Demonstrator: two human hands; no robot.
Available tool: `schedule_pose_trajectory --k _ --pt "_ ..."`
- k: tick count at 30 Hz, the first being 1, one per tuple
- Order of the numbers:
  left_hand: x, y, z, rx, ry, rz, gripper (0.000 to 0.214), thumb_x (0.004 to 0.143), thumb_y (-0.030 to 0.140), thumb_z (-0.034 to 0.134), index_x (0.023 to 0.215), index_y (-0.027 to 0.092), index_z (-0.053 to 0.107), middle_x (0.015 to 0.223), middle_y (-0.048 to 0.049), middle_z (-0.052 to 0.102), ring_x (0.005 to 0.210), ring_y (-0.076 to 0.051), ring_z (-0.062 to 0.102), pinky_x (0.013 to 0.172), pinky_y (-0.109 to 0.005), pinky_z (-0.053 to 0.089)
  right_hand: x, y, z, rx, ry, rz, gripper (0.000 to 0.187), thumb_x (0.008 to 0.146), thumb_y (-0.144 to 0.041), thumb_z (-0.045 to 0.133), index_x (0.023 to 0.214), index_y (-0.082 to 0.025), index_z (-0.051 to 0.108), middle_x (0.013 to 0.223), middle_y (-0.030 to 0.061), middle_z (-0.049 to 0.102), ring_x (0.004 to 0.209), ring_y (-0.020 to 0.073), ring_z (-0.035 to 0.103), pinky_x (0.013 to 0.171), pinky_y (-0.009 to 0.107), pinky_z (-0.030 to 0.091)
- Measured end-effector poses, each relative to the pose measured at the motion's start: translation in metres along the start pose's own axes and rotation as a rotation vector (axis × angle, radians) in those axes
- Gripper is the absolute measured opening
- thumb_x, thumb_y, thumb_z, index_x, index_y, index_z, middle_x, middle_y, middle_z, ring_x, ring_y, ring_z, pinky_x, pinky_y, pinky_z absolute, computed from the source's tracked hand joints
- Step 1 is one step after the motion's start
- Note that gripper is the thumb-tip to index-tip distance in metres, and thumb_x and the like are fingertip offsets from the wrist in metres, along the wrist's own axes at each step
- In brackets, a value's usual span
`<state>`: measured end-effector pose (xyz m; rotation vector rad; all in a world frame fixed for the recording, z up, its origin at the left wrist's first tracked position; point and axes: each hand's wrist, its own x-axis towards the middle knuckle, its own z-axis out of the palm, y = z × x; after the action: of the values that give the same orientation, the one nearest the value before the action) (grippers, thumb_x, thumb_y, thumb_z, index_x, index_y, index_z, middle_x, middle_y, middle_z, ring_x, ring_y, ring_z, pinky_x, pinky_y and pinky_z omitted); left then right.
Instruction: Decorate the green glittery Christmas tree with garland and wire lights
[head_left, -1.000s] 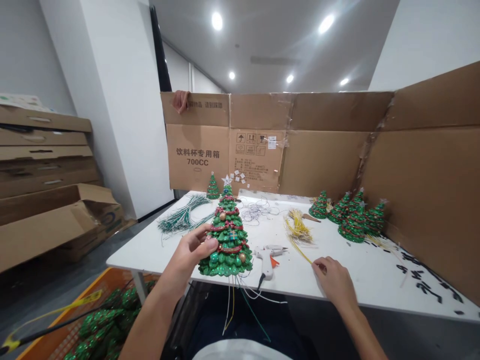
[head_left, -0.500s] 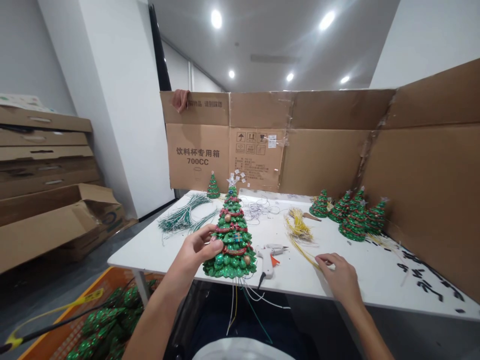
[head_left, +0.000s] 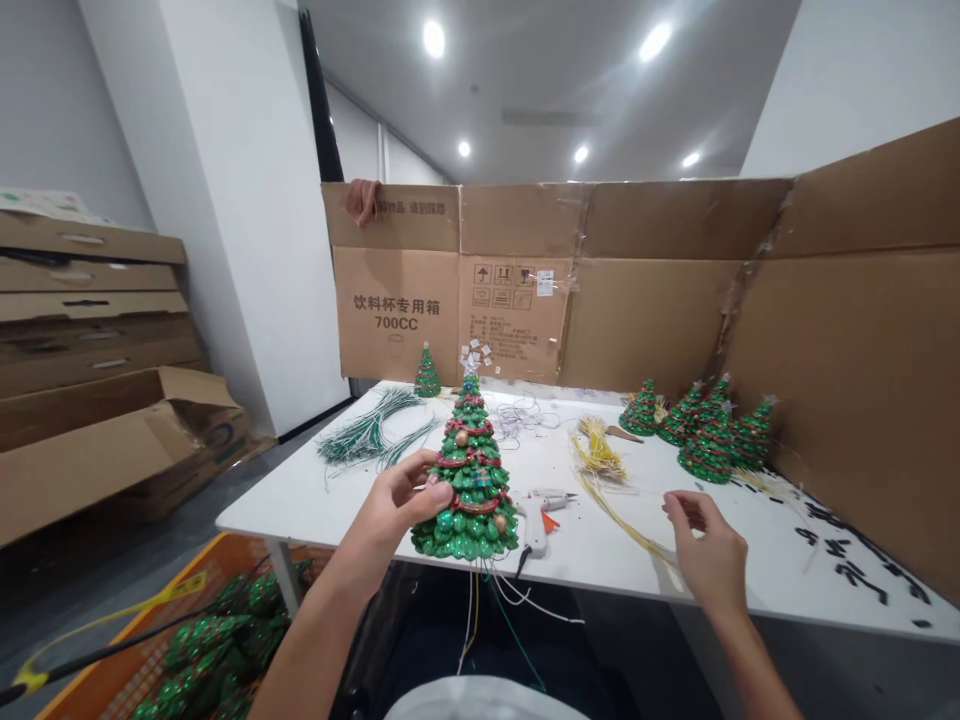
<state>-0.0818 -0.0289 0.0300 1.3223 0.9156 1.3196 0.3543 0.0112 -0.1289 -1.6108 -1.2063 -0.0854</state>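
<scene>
My left hand (head_left: 405,505) is closed on the left side of a small green Christmas tree (head_left: 471,490). The tree is upright at the front table edge, with red garlands, baubles and a clear star on top. White, yellow and green wires (head_left: 474,620) dangle from its base. To the right, my right hand (head_left: 705,545) is raised, thumb and fingertips pinched together; what they hold, if anything, is too thin to make out. Close by its fingers lies a bundle of yellow wires (head_left: 626,527). A glue gun (head_left: 534,520) rests between the tree and these wires.
Green-and-white wires (head_left: 367,435) lie at the table's left. Several finished trees (head_left: 705,445) stand at right, another tree (head_left: 427,372) at the back. Black pieces (head_left: 847,570) lie scattered at right. Cardboard walls (head_left: 645,310) enclose the back. An orange crate (head_left: 217,550) of trees is below left.
My right hand has moved right and slightly up, away from the ends of the yellow wires. The tree in my left hand has shifted slightly right.
</scene>
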Motion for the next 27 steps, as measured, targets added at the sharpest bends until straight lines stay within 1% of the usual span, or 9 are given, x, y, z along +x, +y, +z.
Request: schedule_pose_trajectory --k 2,6,9,14,17,20,22,24,27 --pt "0.000 0.000 0.000 -0.011 -0.014 -0.001 0.056 0.070 0.061 0.096 0.107 0.022 0.082 0.101 -0.0056 0.080 0.098 -0.027 0.074 0.085 -0.030 0.060 0.001 0.005 -0.002 -0.022 -0.049 0.003 0.041 0.096 -0.060 0.051 0.100 -0.023 0.069 0.092 0.0122 0.082 0.080 0.0290 0.075 0.077 0.039 0.056" --pt "0.001 -0.001 -0.001 -0.016 -0.045 -0.008 0.055 0.071 0.060 0.096 0.108 0.022 0.080 0.094 -0.0031 0.078 0.094 -0.024 0.073 0.084 -0.029 0.058 0.001 0.016 -0.006 -0.087 -0.275 -0.063 0.027 0.090 -0.049 0.057 0.082 -0.027 0.070 0.078 0.0049 0.078 0.072 0.0267 0.072 0.070 0.037 0.052" --pt "0.002 -0.002 -0.001 -0.003 -0.048 -0.003 0.054 0.071 0.060 0.095 0.107 0.022 0.079 0.094 -0.0025 0.077 0.091 -0.023 0.072 0.082 -0.028 0.057 -0.001 0.022 -0.006 -0.152 -0.375 -0.107 0.025 0.088 -0.044 0.058 0.074 -0.027 0.070 0.078 0.0043 0.075 0.071 0.0259 0.069 0.071 0.038 0.050" --pt "0.002 -0.005 -0.002 0.023 -0.040 0.009 0.053 0.073 0.058 0.094 0.108 0.022 0.079 0.093 -0.0024 0.076 0.090 -0.023 0.072 0.081 -0.028 0.057 -0.004 0.026 0.003 -0.232 -0.408 -0.172 0.031 0.097 -0.048 0.059 0.097 -0.024 0.078 0.105 0.0095 0.077 0.090 0.0292 0.070 0.089 0.044 0.053" --pt "0.002 -0.006 -0.002 0.018 -0.061 0.003 0.054 0.073 0.057 0.095 0.110 0.021 0.078 0.092 -0.0029 0.075 0.088 -0.023 0.072 0.078 -0.029 0.057 -0.006 0.028 0.011 -0.271 -0.458 -0.226 0.024 0.100 -0.040 0.063 0.102 -0.023 0.079 0.107 0.0099 0.077 0.100 0.0294 0.070 0.095 0.045 0.055" --pt "0.003 -0.006 -0.001 0.011 -0.073 -0.007 0.055 0.073 0.057 0.095 0.111 0.021 0.078 0.098 -0.0048 0.077 0.091 -0.025 0.074 0.079 -0.030 0.058 -0.008 0.031 0.018 -0.328 -0.497 -0.256 0.017 0.105 -0.034 0.068 0.103 -0.020 0.076 0.107 0.0069 0.076 0.099 0.0241 0.072 0.094 0.044 0.059" --pt "0.003 -0.007 -0.001 0.014 -0.071 -0.020 0.056 0.074 0.058 0.094 0.112 0.022 0.078 0.099 -0.0051 0.078 0.092 -0.026 0.075 0.081 -0.030 0.060 -0.008 0.032 0.021 -0.368 -0.503 -0.256 0.021 0.107 -0.038 0.071 0.115 -0.019 0.074 0.115 0.0064 0.076 0.098 0.0216 0.074 0.091 0.043 0.063" --pt "0.004 -0.008 -0.001 0.017 -0.081 -0.031 0.056 0.074 0.059 0.094 0.114 0.023 0.077 0.097 -0.0048 0.079 0.093 -0.026 0.076 0.080 -0.030 0.060 -0.007 0.032 0.022 -0.398 -0.497 -0.256 0.028 0.107 -0.040 0.071 0.126 -0.019 0.071 0.125 0.0083 0.074 0.103 0.0224 0.075 0.090 0.043 0.065" --pt "0.006 -0.009 0.000 0.026 -0.068 -0.027 0.057 0.071 0.058 0.095 0.113 0.022 0.078 0.099 -0.0059 0.080 0.095 -0.028 0.077 0.080 -0.031 0.062 -0.006 0.031 0.022 -0.430 -0.471 -0.269 0.031 0.107 -0.039 0.071 0.132 -0.020 0.070 0.133 0.0099 0.072 0.109 0.0243 0.074 0.094 0.045 0.065"
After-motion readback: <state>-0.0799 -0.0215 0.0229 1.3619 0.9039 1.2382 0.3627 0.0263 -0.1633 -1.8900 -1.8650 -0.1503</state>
